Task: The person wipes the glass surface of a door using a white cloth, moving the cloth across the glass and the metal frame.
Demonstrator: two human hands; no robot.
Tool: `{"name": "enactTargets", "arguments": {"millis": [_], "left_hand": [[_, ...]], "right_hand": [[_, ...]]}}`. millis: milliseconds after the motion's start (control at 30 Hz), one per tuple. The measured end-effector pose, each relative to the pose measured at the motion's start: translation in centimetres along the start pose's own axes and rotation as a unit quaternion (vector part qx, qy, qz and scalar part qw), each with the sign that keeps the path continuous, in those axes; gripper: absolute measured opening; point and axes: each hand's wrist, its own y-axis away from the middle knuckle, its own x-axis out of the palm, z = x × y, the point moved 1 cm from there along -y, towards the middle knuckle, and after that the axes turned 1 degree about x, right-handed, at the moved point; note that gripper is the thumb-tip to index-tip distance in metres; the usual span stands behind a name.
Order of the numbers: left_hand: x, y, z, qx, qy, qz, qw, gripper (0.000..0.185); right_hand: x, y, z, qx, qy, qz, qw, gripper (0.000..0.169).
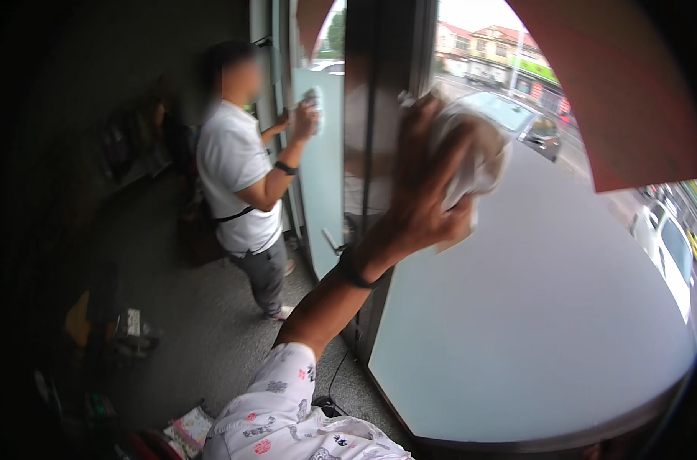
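Observation:
My left hand [423, 184] is raised at the window with its fingers curled around a white cloth [478, 158]. Motion blurs both the hand and the cloth. The cloth is in front of the upper part of the glass, beside the dark window frame [383, 86]; whether it touches the pane cannot be told. Below it spreads a large frosted panel [527, 310] on the glass. A dark band [357, 270] circles my left wrist. My right hand is out of view.
To the left another person [239, 167] in a white shirt holds a white cloth [317, 109] against a frosted door pane [320, 172]. A door handle [332, 241] sticks out. A black cable [337, 374] lies on the grey floor [222, 322]. Cars [665, 241] stand outside.

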Motion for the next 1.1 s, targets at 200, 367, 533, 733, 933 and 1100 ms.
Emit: {"name": "enactTargets", "arguments": {"millis": [200, 367, 533, 733, 933, 1100], "left_hand": [[-0.6, -8.2, 5.2, 0.112, 0.003, -0.107, 0.988, 0.075], [1.6, -14.4, 5.3, 0.160, 0.019, -0.138, 0.977, 0.063], [2.0, -17.3, 7.3, 0.150, 0.010, -0.199, 0.968, 0.064], [2.0, -16.8, 7.3, 0.156, -0.006, -0.239, 0.958, 0.058], [4.3, -15.8, 8.1, 0.172, 0.011, -0.228, 0.958, 0.053], [4.2, -16.4, 10.3, 0.243, -0.047, -0.195, 0.949, 0.049]], "right_hand": [[1.6, 1.7, 9.2, 0.035, -0.497, 0.280, 0.821, 0.050], [4.6, 7.3, 14.7, 0.225, -0.566, 0.453, 0.651, 0.031], [8.2, 10.2, 19.7, 0.337, -0.445, 0.541, 0.630, 0.017], [10.6, 13.7, 21.1, 0.369, -0.412, 0.563, 0.614, 0.014], [11.0, 15.9, 21.3, 0.402, -0.384, 0.560, 0.614, 0.014], [11.9, 17.8, 20.8, 0.403, -0.353, 0.614, 0.579, 0.010]]}}
